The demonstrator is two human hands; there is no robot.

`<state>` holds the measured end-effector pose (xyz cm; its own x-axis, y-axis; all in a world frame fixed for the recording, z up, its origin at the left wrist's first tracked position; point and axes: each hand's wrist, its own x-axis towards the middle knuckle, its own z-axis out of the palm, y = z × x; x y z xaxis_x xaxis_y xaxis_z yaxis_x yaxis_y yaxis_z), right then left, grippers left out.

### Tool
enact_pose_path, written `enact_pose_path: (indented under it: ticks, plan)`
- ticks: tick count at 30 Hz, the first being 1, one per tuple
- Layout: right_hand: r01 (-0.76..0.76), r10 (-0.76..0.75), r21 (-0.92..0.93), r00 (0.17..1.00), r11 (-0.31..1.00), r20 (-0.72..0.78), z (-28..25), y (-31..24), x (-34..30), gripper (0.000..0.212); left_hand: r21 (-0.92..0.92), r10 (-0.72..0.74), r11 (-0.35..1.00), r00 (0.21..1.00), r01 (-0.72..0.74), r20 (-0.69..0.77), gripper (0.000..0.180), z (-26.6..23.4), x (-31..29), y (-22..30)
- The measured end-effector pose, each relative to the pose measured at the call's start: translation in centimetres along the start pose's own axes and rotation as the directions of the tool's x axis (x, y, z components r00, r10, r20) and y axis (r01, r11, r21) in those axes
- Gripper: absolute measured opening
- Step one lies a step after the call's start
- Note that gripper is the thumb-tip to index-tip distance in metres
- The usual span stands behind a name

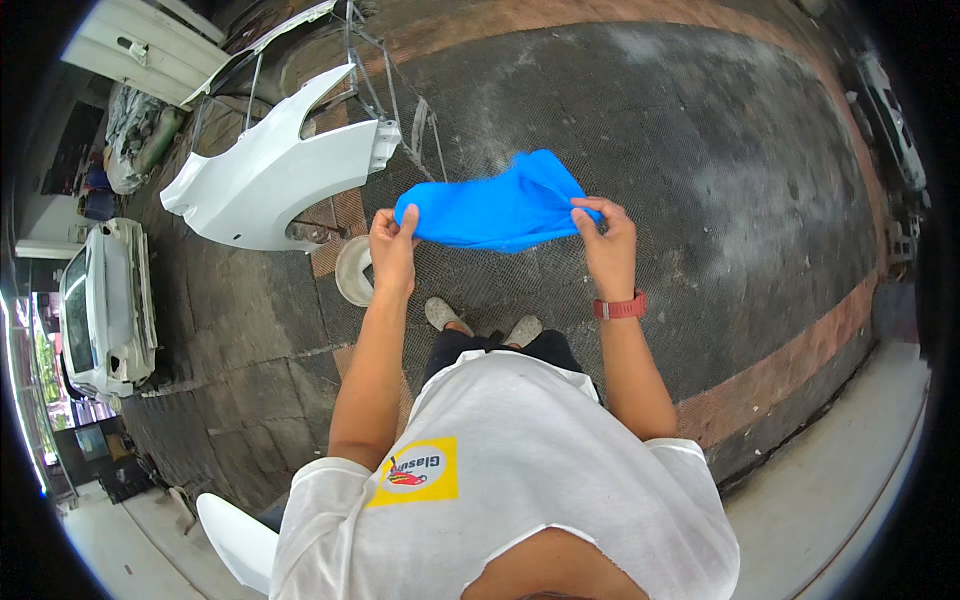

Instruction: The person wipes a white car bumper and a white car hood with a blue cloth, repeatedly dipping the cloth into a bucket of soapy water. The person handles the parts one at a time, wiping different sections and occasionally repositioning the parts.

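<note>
A bright blue cloth (490, 212) is stretched sideways between my two hands, above the floor in front of me. My left hand (395, 248) pinches its left end, thumb on top. At the other end, the fingers and thumb of my right hand (610, 238) are closed on the cloth's edge. The cloth is loosely folded, with a raised flap toward its right side. Beyond my left hand, a white car fender (270, 172) rests on a metal stand (388, 88); the cloth does not touch it.
A white bucket (352, 270) stands on the floor by my left forearm. A white car body (108, 308) is at the far left, and a pale curved panel (238, 540) lies at the lower left. Dark textured paving (740, 190) extends ahead and right.
</note>
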<state>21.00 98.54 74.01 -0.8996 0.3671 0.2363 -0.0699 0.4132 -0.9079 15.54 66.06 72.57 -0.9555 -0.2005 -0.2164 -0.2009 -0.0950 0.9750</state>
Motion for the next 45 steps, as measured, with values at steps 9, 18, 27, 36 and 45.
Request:
enact_pose_path:
  ticks: [9,18,27,36,45]
  plan:
    - [0.056,-0.204,0.285,0.827,0.957,0.524,1.3,-10.1,-0.8,0.016,0.278,0.293,0.735,0.659,-0.618,0.692,0.083,4.7,-4.5,-2.3]
    - [0.025,-0.042,0.096,0.983,0.995,0.179,-0.6,-10.7,1.7,0.016,0.273,0.290,0.753,0.675,-0.598,0.679,0.053,8.0,-6.5,2.5]
    - [0.290,-0.292,-0.040,0.954,0.956,-0.069,-0.4,-11.8,3.9,0.017,-0.053,-0.225,0.859,0.469,0.509,0.854,0.058,6.9,-4.1,6.2]
    - [0.179,-0.160,0.176,0.980,0.968,-0.115,8.1,-5.4,1.5,0.030,-0.138,-0.097,0.813,0.365,0.566,0.926,0.103,8.0,-5.7,-4.1]
    - [-0.355,0.200,0.929,0.923,0.108,0.330,8.7,-5.8,-1.7,0.079,-0.605,-0.190,0.443,0.729,0.662,0.658,0.085,11.5,-7.4,-1.6]
